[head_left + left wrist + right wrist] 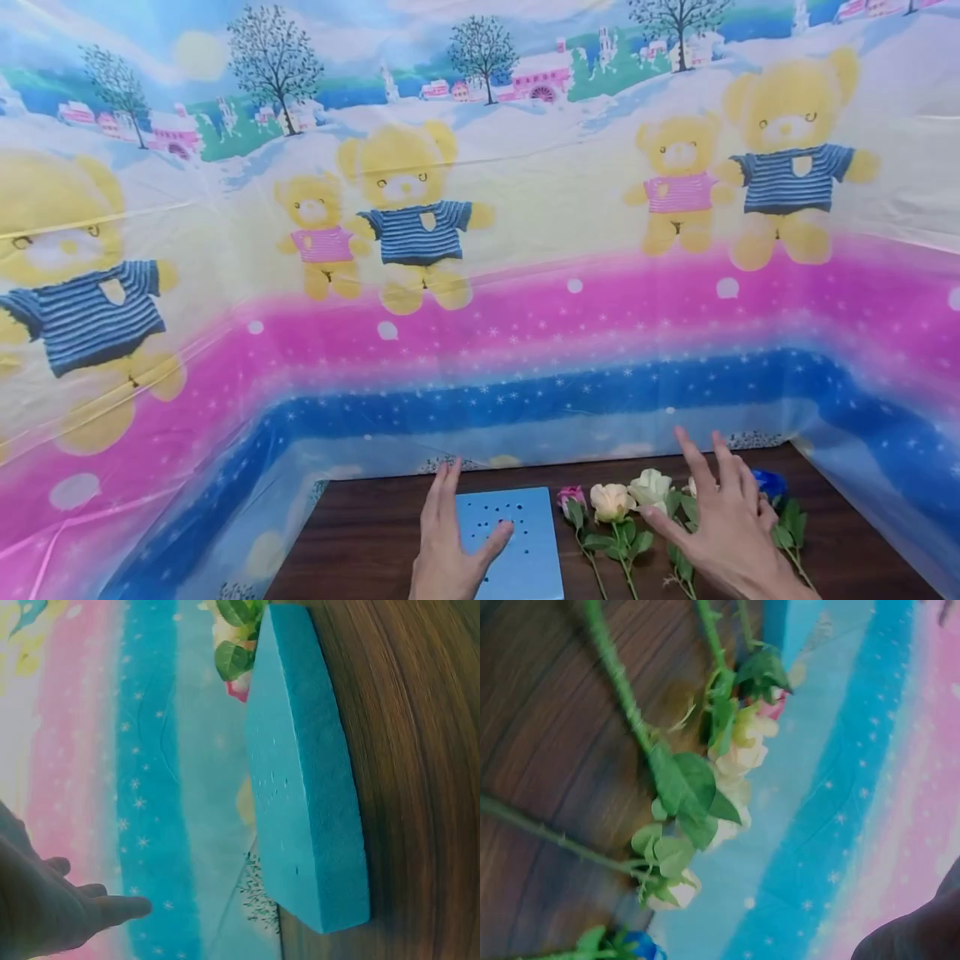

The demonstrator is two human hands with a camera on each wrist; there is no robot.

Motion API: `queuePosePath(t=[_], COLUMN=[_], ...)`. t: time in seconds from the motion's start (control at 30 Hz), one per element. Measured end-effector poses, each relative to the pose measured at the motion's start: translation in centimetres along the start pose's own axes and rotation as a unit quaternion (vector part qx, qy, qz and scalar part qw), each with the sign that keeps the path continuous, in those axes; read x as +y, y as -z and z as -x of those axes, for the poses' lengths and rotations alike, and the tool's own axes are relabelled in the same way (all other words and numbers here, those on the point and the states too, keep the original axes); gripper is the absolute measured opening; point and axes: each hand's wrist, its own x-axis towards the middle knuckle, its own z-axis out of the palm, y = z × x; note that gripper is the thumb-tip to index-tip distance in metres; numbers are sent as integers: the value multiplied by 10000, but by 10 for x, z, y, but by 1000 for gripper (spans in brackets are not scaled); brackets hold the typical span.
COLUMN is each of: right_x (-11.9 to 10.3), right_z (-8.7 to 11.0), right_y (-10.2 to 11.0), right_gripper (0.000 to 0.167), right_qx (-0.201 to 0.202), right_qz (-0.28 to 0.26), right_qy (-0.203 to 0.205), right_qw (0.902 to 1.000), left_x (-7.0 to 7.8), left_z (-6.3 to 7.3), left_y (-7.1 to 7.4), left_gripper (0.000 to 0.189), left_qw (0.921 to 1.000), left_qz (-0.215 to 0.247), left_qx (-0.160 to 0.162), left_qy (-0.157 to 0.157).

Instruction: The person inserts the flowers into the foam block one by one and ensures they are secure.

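Note:
My left hand (448, 533) is raised with straight, spread fingers, overlapping the left side of a light blue foam block (534, 533) in the head view. Small holes dot the block's top; its thick side (326, 772) shows in the left wrist view. Over the flowers is my right hand (723, 525), fingers spread and holding nothing. Artificial roses lie in a row: a pink rose (572, 498), a peach rose (612, 502), a white rose (651, 488) and a blue rose (769, 482). Another pale rose (676, 891) is mostly hidden behind my right hand in the head view.
A dark wood-grain table (360, 533) carries the block and the roses. Cloth printed with teddy bears (420, 217) and snowflakes hangs behind and along both sides of it. Leafy, thorny stems (619, 682) stretch toward the table's near side.

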Motion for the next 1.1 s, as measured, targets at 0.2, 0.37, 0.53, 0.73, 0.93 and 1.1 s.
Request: queuePosePath(t=[0.2,0.37,0.53,0.73,0.93,1.1], right_x=[10,17,26,44,65,82], right_z=[-4,-7,-7,-8,-6,-2], right_y=[16,27,34,40,40,40], right_gripper=[119,117,121,132,138,139], right_qx=[-232,-374,-401,-555,-602,-683], right_qz=[-946,-1267,-1548,-1370,-1101,-1057], right_qy=[-337,-765,-1128,-1693,-1986,-2099], right_qw=[9947,9883,9807,9744,9720,9696], left_x=[-4,-8,-16,-32,-58,-80], left_z=[-2,-1,0,-1,-1,0], left_y=[7,13,19,18,10,3], left_gripper=[101,103,108,117,132,134], left_qw=[9916,9801,9739,9728,9688,9652], left_qz=[1287,1921,2103,1932,1734,1553], left_qx=[49,156,232,160,24,-141], left_qy=[152,476,825,1266,1769,2098])
